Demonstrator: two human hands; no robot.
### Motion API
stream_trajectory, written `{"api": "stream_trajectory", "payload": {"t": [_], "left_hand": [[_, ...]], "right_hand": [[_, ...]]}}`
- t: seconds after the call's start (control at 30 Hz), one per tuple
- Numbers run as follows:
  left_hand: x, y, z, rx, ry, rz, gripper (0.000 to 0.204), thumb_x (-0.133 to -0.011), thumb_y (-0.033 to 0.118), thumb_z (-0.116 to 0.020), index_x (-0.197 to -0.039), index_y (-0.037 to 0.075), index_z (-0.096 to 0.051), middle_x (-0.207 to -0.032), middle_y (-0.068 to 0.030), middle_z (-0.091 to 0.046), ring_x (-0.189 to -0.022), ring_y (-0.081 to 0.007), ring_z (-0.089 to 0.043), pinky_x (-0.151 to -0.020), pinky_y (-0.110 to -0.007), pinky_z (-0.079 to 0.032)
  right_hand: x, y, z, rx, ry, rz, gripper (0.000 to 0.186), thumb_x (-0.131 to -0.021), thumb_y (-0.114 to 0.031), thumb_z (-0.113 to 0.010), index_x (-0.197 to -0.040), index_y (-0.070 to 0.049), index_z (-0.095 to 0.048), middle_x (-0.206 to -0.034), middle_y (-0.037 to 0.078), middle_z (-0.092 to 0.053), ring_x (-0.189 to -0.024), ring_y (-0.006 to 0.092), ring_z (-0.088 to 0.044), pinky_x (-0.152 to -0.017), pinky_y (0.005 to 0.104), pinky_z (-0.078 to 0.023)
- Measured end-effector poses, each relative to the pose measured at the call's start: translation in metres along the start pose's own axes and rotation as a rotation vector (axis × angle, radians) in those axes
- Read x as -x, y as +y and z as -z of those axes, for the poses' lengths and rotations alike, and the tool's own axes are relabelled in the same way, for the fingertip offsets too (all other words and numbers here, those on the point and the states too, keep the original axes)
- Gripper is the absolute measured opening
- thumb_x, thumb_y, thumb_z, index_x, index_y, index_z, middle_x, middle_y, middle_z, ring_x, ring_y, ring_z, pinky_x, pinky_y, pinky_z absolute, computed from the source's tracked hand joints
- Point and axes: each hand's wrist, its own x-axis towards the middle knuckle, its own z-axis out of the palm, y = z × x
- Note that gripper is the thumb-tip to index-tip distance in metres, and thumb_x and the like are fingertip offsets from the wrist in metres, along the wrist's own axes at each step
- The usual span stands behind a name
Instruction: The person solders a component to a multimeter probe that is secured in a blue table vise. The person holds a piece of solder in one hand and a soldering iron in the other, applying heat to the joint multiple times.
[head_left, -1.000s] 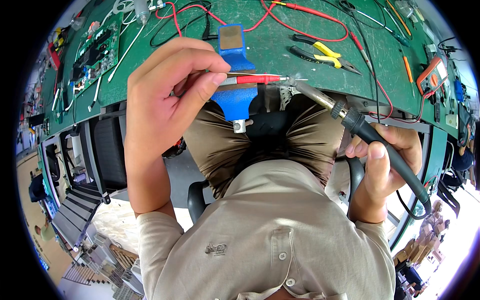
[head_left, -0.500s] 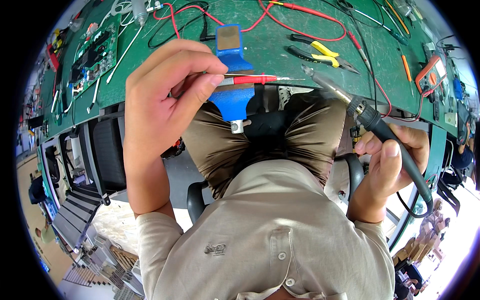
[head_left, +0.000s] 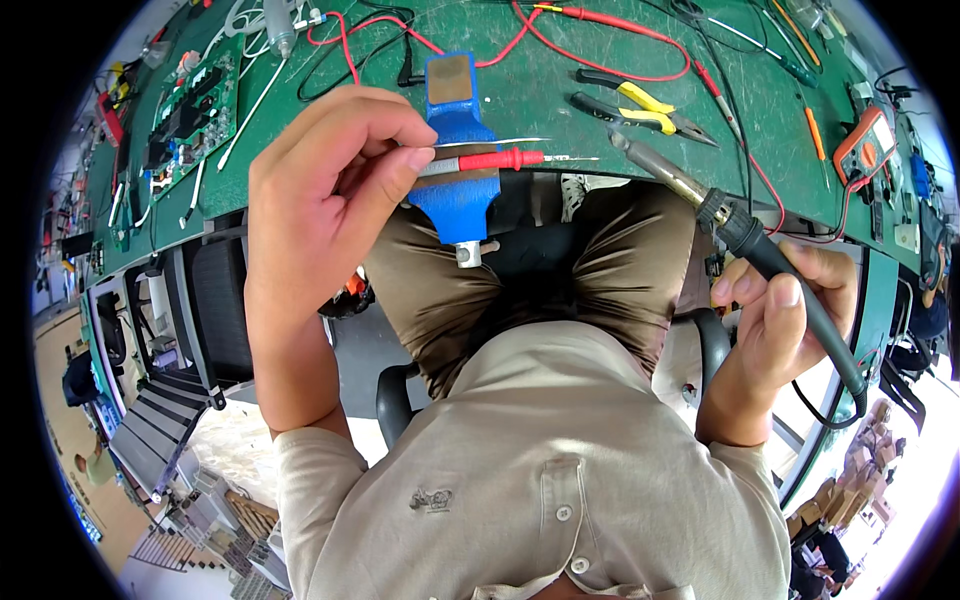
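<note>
A blue bench vise (head_left: pixel 462 212) at the table's front edge has a red and grey test probe (head_left: pixel 500 160) lying across its jaws. The probe's bare metal tip points right. My left hand (head_left: pixel 335 185) is closed in a pinch on a thin silvery wire that looks like solder (head_left: pixel 495 141). This wire runs rightward just beyond the probe, apart from its red part; the pinching fingers hide the probe's left end. In my right hand (head_left: pixel 785 315), the fingers are wrapped round the dark handle of a soldering iron (head_left: pixel 745 235). Its tip points up-left, a short way right of the probe's tip.
Yellow and black pliers (head_left: pixel 650 110) lie beyond the iron. Red test leads (head_left: pixel 620 72) loop over the green table (head_left: pixel 545 95). An orange multimeter (head_left: pixel 865 148) stands at right, and a circuit board (head_left: pixel 200 115) lies at left. The iron's black cord (head_left: pixel 825 425) hangs by my right forearm.
My left hand has shifted slightly left, and the wire's end has swung away from the probe, leaving a gap between them. The soldering iron stays almost where it was.
</note>
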Motion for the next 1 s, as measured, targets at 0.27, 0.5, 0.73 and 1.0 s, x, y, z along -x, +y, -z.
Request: {"api": "stream_trajectory", "payload": {"t": [0.27, 0.5, 0.73, 1.0], "left_hand": [[-0.001, 0.000, 0.002, -0.007, 0.008, -0.025, 0.009, -0.088, -0.008, -0.062, -0.096, -0.004, -0.062, -0.098, -0.0085, -0.060, -0.077, -0.0103, -0.056, -0.063, -0.021, -0.045], [0.000, -0.003, 0.003, -0.031, -0.033, -0.041, 0.009, -0.090, -0.009, -0.060, -0.098, -0.006, -0.060, -0.102, -0.0096, -0.058, -0.080, -0.0091, -0.056, -0.067, -0.019, -0.045], [-0.003, 0.002, 0.002, -0.068, 0.033, -0.065, 0.012, -0.085, -0.007, -0.064, -0.095, 0.000, -0.065, -0.095, -0.0087, -0.061, -0.073, -0.0145, -0.058, -0.061, -0.024, -0.046], [-0.009, 0.009, 0.002, -0.170, 0.041, -0.133, 0.014, -0.083, -0.008, -0.064, -0.093, 0.002, -0.066, -0.092, -0.0087, -0.060, -0.070, -0.0175, -0.059, -0.060, -0.027, -0.047]], "right_hand": [[0.004, -0.002, 0.001, -0.044, -0.019, -0.049, 0.028, -0.089, -0.014, -0.068, -0.101, 0.005, -0.050, -0.068, 0.015, -0.063, -0.056, 0.0194, -0.064, -0.052, 0.0302, -0.055], [0.008, 0.000, 0.000, -0.028, -0.052, -0.099, 0.031, -0.088, -0.015, -0.071, -0.100, 0.005, -0.050, -0.071, 0.016, -0.064, -0.058, 0.0181, -0.066, -0.052, 0.0276, -0.055], [0.009, 0.000, -0.002, -0.033, -0.046, -0.095, 0.031, -0.087, -0.015, -0.071, -0.100, 0.005, -0.050, -0.071, 0.016, -0.064, -0.057, 0.0179, -0.065, -0.052, 0.0274, -0.055], [0.010, 0.002, 0.001, -0.037, -0.017, -0.086, 0.031, -0.088, -0.015, -0.070, -0.101, 0.005, -0.050, -0.070, 0.016, -0.064, -0.055, 0.0185, -0.065, -0.050, 0.0280, -0.054]]}}
